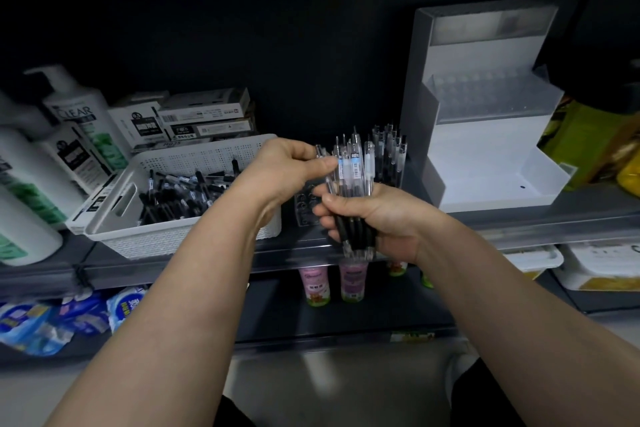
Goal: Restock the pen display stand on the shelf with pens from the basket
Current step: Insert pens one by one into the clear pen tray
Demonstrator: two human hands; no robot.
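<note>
My right hand [374, 215] grips a bunch of clear pens with black grips [351, 177], held upright in front of the shelf edge. My left hand [287, 166] pinches the top of one pen in that bunch. Behind the hands, a clear pen display stand [304, 204] with round holes sits on the shelf, with several pens [389, 152] standing in its right part. To the left, a white perforated basket [194, 163] holds many more black-and-clear pens [180, 194].
A large white and grey display box [485, 121] stands to the right of the stand. Shampoo bottles [79, 118] and pen cartons [204, 111] crowd the left behind the basket. Small bottles [315, 284] and blue packs [52, 319] fill the lower shelf.
</note>
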